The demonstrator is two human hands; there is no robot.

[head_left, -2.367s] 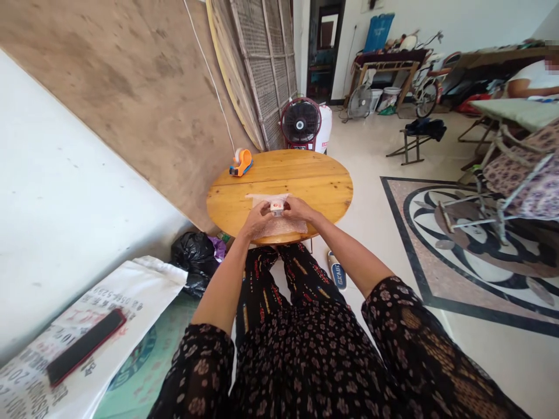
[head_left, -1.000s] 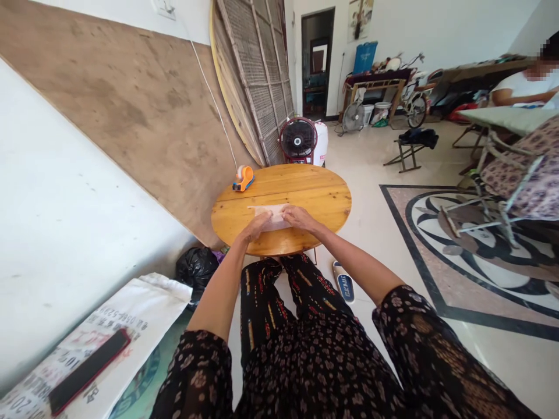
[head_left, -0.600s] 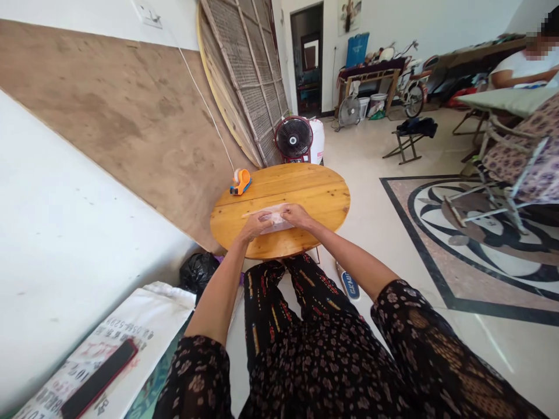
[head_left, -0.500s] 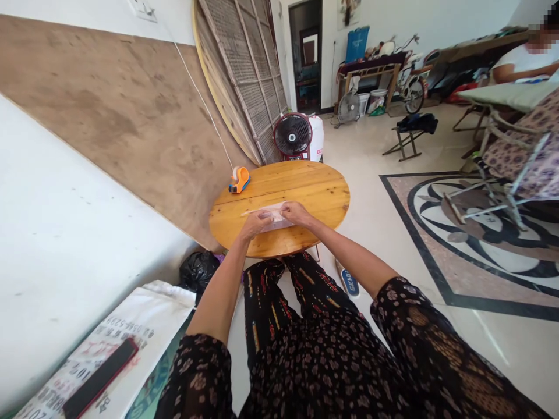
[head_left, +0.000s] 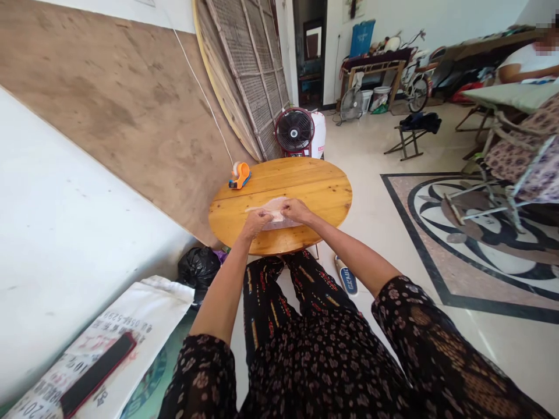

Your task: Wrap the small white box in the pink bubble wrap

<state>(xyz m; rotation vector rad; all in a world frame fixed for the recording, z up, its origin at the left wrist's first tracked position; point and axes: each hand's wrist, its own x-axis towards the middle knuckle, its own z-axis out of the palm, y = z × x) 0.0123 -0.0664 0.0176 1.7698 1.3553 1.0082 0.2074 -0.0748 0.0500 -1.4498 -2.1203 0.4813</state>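
Note:
A clear plastic bag (head_left: 279, 223) with something whitish in it lies near the front of the round wooden table (head_left: 314, 177). My left hand (head_left: 257, 222) is closed in a pinch on the bag's left side. On the right, my right hand (head_left: 297, 210) pinches the bag's upper edge, its fingers pressed together. The two hands are a short gap apart, with the pale contents showing between them. An orange and blue tape dispenser (head_left: 240, 176) stands at the table's back left.
Behind the table stands a fan (head_left: 294, 132) beside a white sack (head_left: 318, 135). A phone (head_left: 98, 374) lies on printed white sacking at lower left, near a black bag (head_left: 198, 269). A person (head_left: 530, 61) sits at far right.
The plastic bag's far edge is spread out more toward the back and looks more rounded. Both hands keep their pinch with little movement. The view has shifted slightly.

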